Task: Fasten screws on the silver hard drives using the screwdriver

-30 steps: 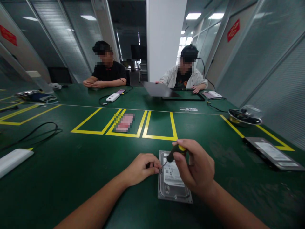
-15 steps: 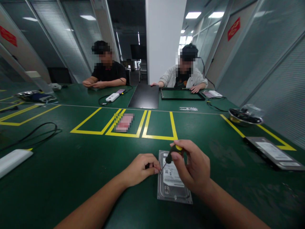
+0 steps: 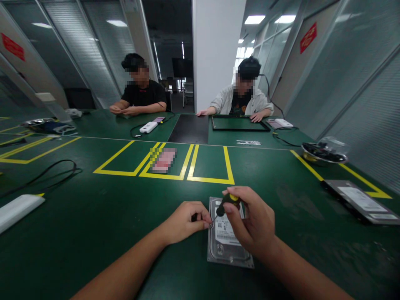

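A hard drive (image 3: 233, 256) lies label side up on the green table in front of me. My right hand (image 3: 258, 218) grips a screwdriver (image 3: 221, 208) by its dark green and yellow handle. The screwdriver slants down and left, its tip at the drive's left edge. Close by that tip, my left hand (image 3: 189, 223) rests with thumb and fingers pinched together at the same edge. Whatever is between those fingertips, if anything, is too small to make out. My right hand covers part of the drive's right side.
To the right lies another drive (image 3: 359, 202), below a metal bowl (image 3: 325, 154) of dark items. A pink phone-like object (image 3: 164, 160) sits within yellow tape. At left are a white device (image 3: 18, 212) and a black cable (image 3: 51, 166). Two people sit across the table, one touching a black frame (image 3: 240, 129).
The screwdriver handle has dipped and shifted very slightly in my right hand. My left hand keeps its place at the drive's edge. The whole view has drifted slightly.
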Available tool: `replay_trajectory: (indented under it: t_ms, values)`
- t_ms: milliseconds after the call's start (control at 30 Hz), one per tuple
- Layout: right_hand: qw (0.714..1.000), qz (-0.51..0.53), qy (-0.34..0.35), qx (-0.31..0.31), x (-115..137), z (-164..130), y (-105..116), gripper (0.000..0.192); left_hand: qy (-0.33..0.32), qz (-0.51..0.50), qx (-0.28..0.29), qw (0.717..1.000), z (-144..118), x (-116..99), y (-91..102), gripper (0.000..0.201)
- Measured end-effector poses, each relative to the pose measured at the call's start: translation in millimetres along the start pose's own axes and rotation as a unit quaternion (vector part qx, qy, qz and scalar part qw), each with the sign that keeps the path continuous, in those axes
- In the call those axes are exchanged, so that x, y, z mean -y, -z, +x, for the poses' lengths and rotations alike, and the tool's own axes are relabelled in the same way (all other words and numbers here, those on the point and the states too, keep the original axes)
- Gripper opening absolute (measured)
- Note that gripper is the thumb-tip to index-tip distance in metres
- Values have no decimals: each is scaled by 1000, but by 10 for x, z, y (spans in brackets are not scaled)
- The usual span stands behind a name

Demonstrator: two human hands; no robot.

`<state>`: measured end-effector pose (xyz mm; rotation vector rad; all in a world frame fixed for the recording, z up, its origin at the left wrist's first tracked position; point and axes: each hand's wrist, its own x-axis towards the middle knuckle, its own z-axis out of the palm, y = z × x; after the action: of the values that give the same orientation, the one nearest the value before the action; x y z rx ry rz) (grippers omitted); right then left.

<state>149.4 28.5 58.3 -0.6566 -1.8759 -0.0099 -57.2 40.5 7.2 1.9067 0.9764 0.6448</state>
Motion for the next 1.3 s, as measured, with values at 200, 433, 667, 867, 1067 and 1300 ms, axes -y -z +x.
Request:
replay_trajectory:
  t_ms: [200, 433, 667, 867, 1067, 1300]
  values:
    - [1000, 0, 5, -6, 3, -2, 6, 33, 9, -14, 3, 1000, 3, -4, -3, 5]
    - [1000, -7, 8, -1, 2, -1, 6, 33, 16, -11, 5, 1000, -2, 6, -5, 7]
    - [1000, -6, -3, 12, 13, 32, 9, 26, 10, -12, 5, 1000, 4, 15, -7, 7]
    - [998, 23, -44, 49, 82, 104, 40, 22, 11, -5, 7, 1000, 10, 10, -8, 7]
    - [994, 53, -75, 63, 127, 166, 64, 21, -3, -4, -8, 1000, 3, 34, -18, 10]
    - [987, 68, -105, 105, 207, 277, 132, 25, 1, -20, -2, 1000, 12, 19, -17, 8]
